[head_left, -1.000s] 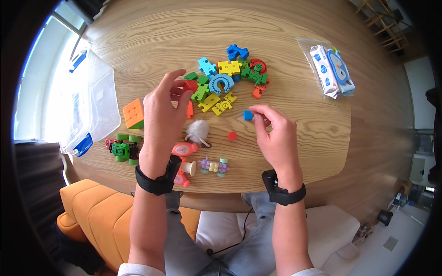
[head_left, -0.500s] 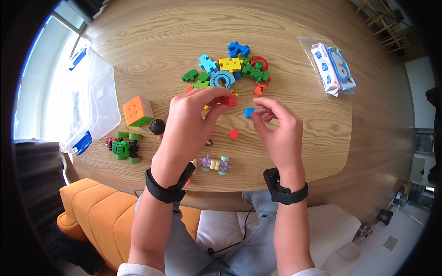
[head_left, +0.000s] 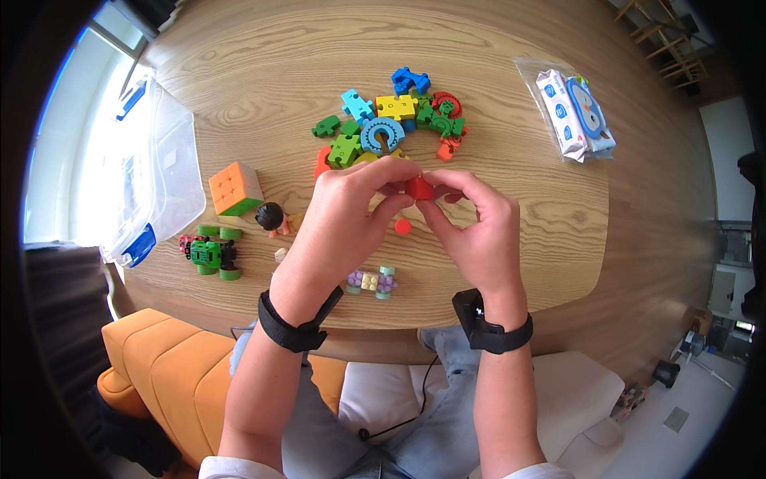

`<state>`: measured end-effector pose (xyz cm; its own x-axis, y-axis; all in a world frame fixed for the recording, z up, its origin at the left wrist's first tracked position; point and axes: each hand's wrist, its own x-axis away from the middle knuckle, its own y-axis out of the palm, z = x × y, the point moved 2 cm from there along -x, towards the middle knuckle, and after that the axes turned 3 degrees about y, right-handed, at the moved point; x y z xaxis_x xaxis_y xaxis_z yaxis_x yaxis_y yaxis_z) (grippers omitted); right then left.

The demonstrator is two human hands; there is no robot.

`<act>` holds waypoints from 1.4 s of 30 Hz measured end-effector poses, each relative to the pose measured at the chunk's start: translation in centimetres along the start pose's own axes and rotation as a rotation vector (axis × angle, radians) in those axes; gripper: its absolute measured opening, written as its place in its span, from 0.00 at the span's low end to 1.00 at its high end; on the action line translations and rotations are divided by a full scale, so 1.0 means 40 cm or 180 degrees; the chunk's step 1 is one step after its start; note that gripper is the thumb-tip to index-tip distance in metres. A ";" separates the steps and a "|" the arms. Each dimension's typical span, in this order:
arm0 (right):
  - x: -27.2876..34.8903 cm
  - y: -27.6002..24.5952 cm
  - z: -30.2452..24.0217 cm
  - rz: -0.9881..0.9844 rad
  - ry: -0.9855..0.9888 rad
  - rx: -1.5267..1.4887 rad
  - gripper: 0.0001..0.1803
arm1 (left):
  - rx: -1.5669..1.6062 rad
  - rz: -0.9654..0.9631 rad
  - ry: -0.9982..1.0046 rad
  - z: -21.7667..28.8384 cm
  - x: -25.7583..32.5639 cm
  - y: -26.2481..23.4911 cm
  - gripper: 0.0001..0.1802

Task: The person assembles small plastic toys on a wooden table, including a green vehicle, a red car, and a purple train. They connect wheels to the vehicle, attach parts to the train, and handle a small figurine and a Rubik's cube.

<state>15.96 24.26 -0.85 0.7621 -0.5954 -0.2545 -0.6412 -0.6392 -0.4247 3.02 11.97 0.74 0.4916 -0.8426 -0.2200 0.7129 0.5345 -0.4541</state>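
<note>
A small red toy block (head_left: 419, 189) is pinched between the fingertips of both my hands above the middle of the table. My left hand (head_left: 351, 199) grips it from the left, thumb and forefinger closed. From the right, the thumb and fingers of my right hand (head_left: 475, 219) close against the same block. The small blue block is out of sight now. Just below the fingers lies a red disc (head_left: 403, 227). Beyond my hands spreads a pile of puzzle-like pieces, among them a light-blue gear ring (head_left: 381, 136), a yellow piece (head_left: 396, 107) and a green piece (head_left: 345, 150).
To the left are an orange-faced puzzle cube (head_left: 236, 189), a green toy car (head_left: 209, 254), a dark-haired doll (head_left: 270, 216) and a clear plastic bin (head_left: 179, 160). A purple-and-cream brick vehicle (head_left: 371, 280) lies near the front edge. Wipes packs (head_left: 576, 116) rest at far right.
My hands have come together, the left moving right with the red block. The blue block that was in my right hand has gone out of view. The camera view has shifted slightly.
</note>
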 end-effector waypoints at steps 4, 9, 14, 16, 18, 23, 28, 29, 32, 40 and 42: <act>0.001 -0.005 -0.006 0.0017 0.0021 0.0109 0.15 | -0.0172 -0.0089 -0.0028 0.003 0.001 0.003 0.16; 0.005 -0.030 0.019 0.0013 0.0098 0.0278 0.13 | -0.0952 -0.0516 0.0235 -0.019 0.014 -0.003 0.13; 0.008 -0.042 0.030 0.0013 0.0219 0.0301 0.13 | -0.1500 -0.0985 0.0482 -0.011 0.031 0.024 0.15; 0.007 -0.042 0.029 -0.0014 0.0225 0.0281 0.14 | -0.1653 -0.0984 0.0482 -0.021 0.037 0.036 0.14; 0.006 -0.040 0.021 -0.0067 0.0183 0.0253 0.13 | -0.1808 -0.1022 0.0443 -0.025 0.039 0.041 0.14; 0.009 -0.040 0.022 -0.0163 0.0296 0.0266 0.13 | -0.2005 -0.1113 0.0348 -0.037 0.034 0.045 0.12; 0.009 -0.043 0.023 -0.0176 0.0327 0.0281 0.13 | -0.1969 -0.0823 0.0353 -0.038 0.036 0.021 0.10; 0.009 -0.044 0.023 -0.0173 0.0323 0.0275 0.13 | -0.1961 -0.0785 0.0349 -0.037 0.035 0.017 0.10; 0.008 -0.043 0.023 -0.0166 0.0248 0.0269 0.13 | -0.2016 -0.0794 0.0340 -0.036 0.031 0.007 0.10; 0.009 -0.040 0.030 -0.0135 0.0100 0.0313 0.12 | -0.2151 -0.0901 0.0156 -0.043 0.031 -0.002 0.10; 0.009 -0.040 0.031 -0.0142 0.0106 0.0332 0.12 | -0.2198 -0.0905 0.0156 -0.046 0.033 0.000 0.10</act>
<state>17.38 25.68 -1.35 0.7852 -0.5843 -0.2052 -0.5925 -0.6122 -0.5236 2.76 10.71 -1.12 0.3008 -0.9527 -0.0440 0.3251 0.1458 -0.9344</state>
